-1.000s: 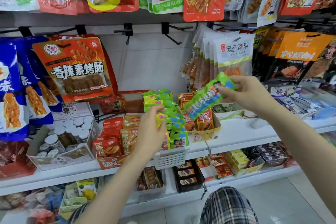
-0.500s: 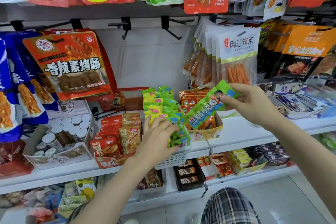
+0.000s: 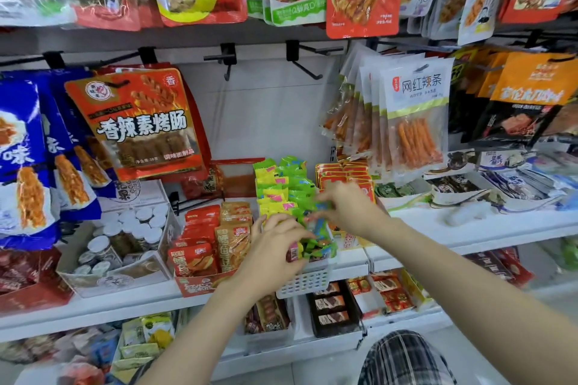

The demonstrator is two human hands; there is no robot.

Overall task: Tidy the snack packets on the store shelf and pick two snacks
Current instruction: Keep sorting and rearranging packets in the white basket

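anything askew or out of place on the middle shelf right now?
Yes. The green packets in the white basket are jumbled at its front end, lying at mixed angles rather than in rows. Both hands, left and right, are in that pile. The red packets beside it stand in order.

Shop aisle, snack packets (image 3: pixel 140 122) hanging on hooks (image 3: pixel 228 56), stocked white shelves (image 3: pixel 469 228)

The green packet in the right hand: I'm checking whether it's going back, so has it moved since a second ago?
Yes. The green packet has come down and leftward into the white basket, pinched by the right hand.
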